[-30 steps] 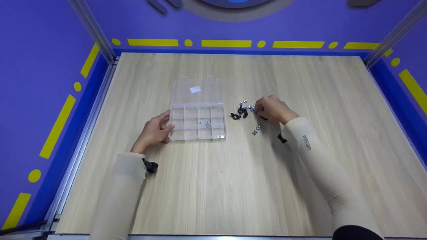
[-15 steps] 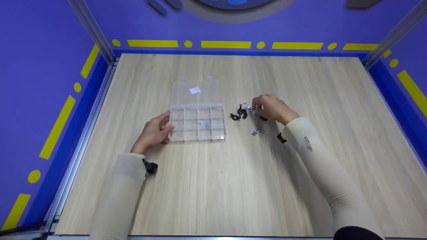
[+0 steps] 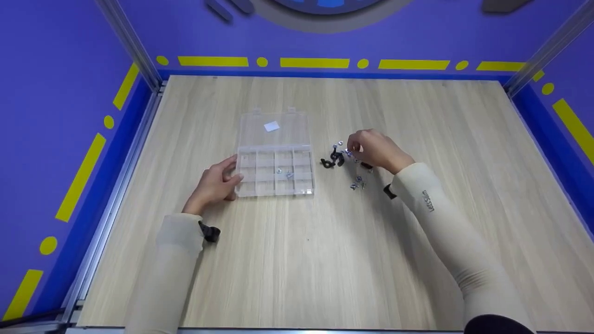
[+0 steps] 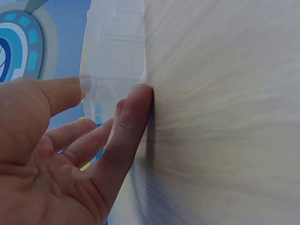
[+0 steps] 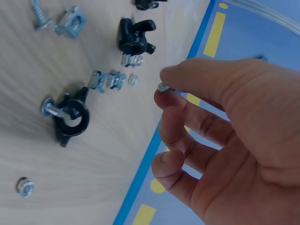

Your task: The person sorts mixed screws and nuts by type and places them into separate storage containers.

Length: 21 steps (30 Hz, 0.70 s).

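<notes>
A clear plastic compartment box [image 3: 274, 185] lies with its lid [image 3: 290, 132] folded back. My left hand [image 3: 214, 183] rests against its left side, thumb over the rim and fingers fairly straight along the wall; the left wrist view shows a fingertip down by the table. Inside the box sit a few small silver parts [image 3: 289, 174]. My right hand [image 3: 378, 149] pinches a small silver metal fastener [image 5: 162, 87] between thumb and index finger, above the loose hardware. Most of that fastener is hidden by the fingertips. Its other fingers are loosely curled and apart from it.
Black wing-shaped knobs [image 5: 134, 37] lie right of the box among silver cage nuts [image 5: 72, 22], screws [image 5: 43, 16] and a flange nut [image 5: 25, 187]. One screw [image 5: 55, 108] leans on a black knob. A white label [image 3: 271, 126] shows on the lid. Blue walls enclose the table.
My right hand has shifted slightly left and toward the back, uncovering more of the black and silver pieces under it. The left hand and the box have stayed put.
</notes>
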Tool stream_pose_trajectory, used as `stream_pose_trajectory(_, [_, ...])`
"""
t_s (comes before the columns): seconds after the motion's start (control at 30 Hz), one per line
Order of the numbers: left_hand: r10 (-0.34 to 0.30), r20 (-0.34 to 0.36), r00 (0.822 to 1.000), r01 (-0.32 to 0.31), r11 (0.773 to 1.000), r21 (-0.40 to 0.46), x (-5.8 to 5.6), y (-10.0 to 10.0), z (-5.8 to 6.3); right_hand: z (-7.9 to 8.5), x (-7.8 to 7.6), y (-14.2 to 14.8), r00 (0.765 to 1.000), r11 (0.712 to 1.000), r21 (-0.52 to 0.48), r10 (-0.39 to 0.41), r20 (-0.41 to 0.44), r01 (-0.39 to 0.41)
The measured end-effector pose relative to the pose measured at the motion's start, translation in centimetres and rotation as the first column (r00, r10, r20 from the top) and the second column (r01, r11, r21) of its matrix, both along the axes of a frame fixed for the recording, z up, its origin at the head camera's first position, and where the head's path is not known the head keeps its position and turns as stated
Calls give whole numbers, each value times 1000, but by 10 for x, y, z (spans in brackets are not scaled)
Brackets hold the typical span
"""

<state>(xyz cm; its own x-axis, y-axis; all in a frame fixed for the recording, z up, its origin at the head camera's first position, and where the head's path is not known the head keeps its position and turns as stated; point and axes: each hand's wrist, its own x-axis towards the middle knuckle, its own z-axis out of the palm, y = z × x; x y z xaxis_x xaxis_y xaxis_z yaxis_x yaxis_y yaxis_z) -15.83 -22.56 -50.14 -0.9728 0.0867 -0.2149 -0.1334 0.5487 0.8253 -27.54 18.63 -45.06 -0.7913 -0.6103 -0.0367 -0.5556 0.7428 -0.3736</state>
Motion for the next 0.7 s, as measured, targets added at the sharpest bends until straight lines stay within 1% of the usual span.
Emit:
stream_pose_trajectory(0.2, [1, 3, 1000, -1, 1000, 1, 0, 0, 0, 5, 1, -6, 998, 999, -9, 38, -42, -38])
stream_pose_trajectory(0.4, [7, -3, 1000, -7, 1000, -19, 1, 0, 0, 12, 5, -17, 993, 997, -10, 79, -90, -80])
stream_pose_trajectory(0.6, [4, -5, 1000, -4, 1000, -17, 1, 1, 0, 17, 7, -27, 991, 996, -26, 88, -105, -91])
stream_pose_trajectory(0.7, [-2, -10, 1000, 1, 1000, -25, 1, 1, 0, 19, 8, -32, 988, 993, -38, 104, -115, -109])
